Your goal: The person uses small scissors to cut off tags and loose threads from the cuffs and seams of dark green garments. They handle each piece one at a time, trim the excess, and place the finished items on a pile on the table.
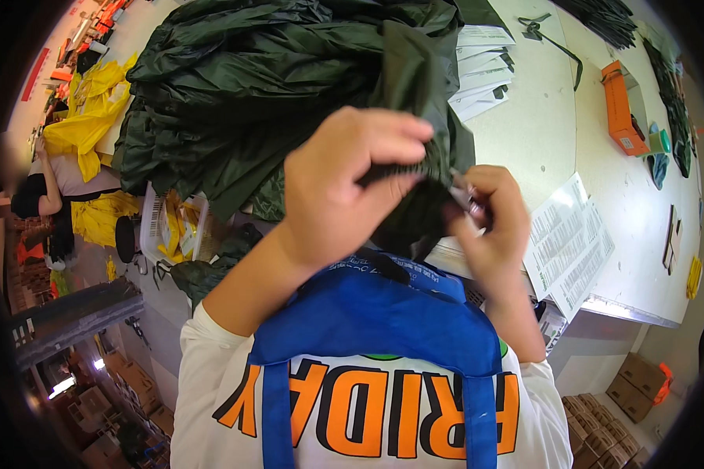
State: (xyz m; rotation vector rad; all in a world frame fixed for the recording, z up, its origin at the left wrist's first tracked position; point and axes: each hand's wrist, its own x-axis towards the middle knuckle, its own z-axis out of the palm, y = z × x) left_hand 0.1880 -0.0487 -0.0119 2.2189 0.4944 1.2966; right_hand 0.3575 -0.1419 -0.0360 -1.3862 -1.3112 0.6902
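A large heap of thin, shiny dark green fabric (235, 86) lies across the table in front of me. My left hand (344, 184) is closed on a gathered edge of a dark green fabric piece (426, 94) pulled toward my chest. Close beside it, my right hand (493, 223) is curled around a small metal tool (468, 200), which looks like thread snips. Its tip is at the edge of the fabric. Fingers partly cover the tool, and motion blurs it, so I cannot make out its full shape.
White paper sheets (481, 70) lie behind the fabric; printed sheets (571, 242) overhang the table's front edge. An orange box (624, 109) and a green tape roll (659, 141) sit at right. A white basket (155, 227) holds yellow pieces. At far left, another person handles yellow fabric (94, 117).
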